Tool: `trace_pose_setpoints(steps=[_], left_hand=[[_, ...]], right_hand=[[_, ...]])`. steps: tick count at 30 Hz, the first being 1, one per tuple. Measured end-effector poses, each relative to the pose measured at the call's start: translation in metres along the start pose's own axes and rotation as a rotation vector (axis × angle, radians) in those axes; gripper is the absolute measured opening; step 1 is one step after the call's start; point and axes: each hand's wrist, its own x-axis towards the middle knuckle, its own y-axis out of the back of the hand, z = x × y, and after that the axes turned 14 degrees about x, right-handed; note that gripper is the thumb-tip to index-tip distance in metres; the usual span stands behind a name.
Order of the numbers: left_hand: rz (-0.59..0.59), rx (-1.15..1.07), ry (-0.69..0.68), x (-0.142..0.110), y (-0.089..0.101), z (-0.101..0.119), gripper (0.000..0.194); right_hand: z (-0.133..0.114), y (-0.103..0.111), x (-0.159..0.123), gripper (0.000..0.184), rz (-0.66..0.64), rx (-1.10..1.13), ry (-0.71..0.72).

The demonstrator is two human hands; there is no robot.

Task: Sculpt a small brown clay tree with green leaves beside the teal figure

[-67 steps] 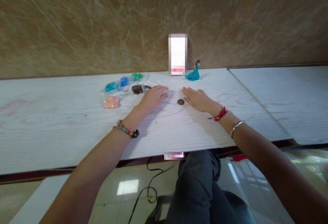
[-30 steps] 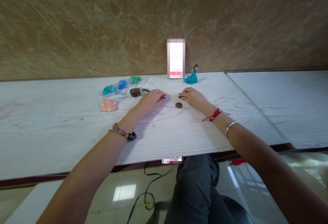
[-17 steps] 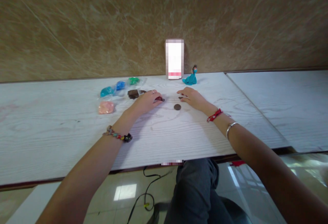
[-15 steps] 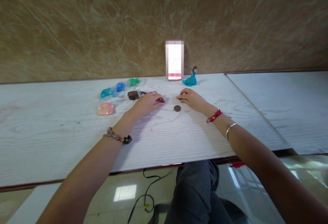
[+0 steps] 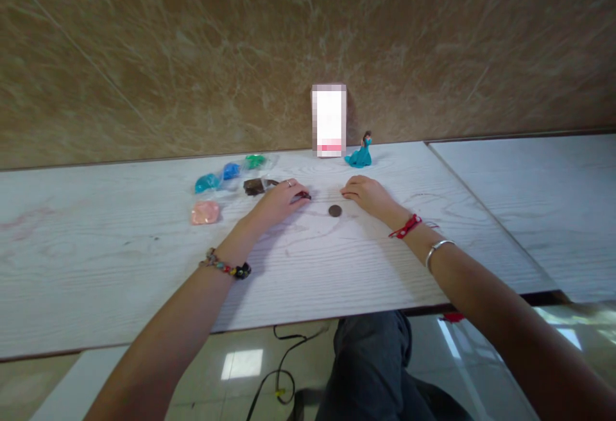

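My left hand (image 5: 283,201) rests on the white table with its fingers closed around a small dark brown piece of clay (image 5: 304,196); the tip pokes out past the fingers. Beside that wrist lies a clear packet of brown clay (image 5: 254,187). My right hand (image 5: 369,196) is low over the table, fingertips pressed together; whatever they may pinch is hidden. Between the hands, apart from both, a flat dark brown disc (image 5: 335,211) lies on the table. Behind the right hand stands a small clay figure in a teal dress (image 5: 360,155).
A phone (image 5: 329,119) with a blurred bright screen leans against the brown marbled wall. To the left lie packets of teal (image 5: 207,183), blue (image 5: 231,171), green (image 5: 255,162) and pink clay (image 5: 205,212). The table's front edge (image 5: 308,322) runs above my legs.
The view has tilted up slightly, so everything sits lower. A dark bit at my right fingertips no longer shows. My left hand keeps its hold on the brown clay.
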Motion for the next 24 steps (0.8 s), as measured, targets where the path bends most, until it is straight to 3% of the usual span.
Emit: trace_pose_setpoints(steps=[3,7,13,18,22,24], left_hand=[[0.002,-0.004,-0.001,0.0,0.0,0.001,0.025],[0.012,-0.036,0.009,-0.002,0.001,0.001,0.024],[0.016,-0.071,0.024,-0.003,0.0,-0.001,0.024],[0.022,-0.075,0.023,-0.004,-0.001,0.0,0.02],[0.033,-0.08,0.02,-0.005,-0.001,0.002,0.016],[0.036,-0.089,0.018,-0.005,-0.001,0.003,0.015]], right_hand=[[-0.003,-0.002,-0.012,0.032,-0.066,-0.031,-0.002],[-0.011,0.005,-0.023,0.042,-0.102,-0.075,-0.124],[-0.012,0.012,-0.022,0.039,-0.232,-0.05,-0.053],[-0.011,0.011,-0.02,0.04,-0.193,-0.115,-0.13],[-0.011,0.012,-0.019,0.038,-0.278,-0.032,-0.052],[-0.011,0.011,-0.016,0.038,-0.236,-0.025,-0.088]])
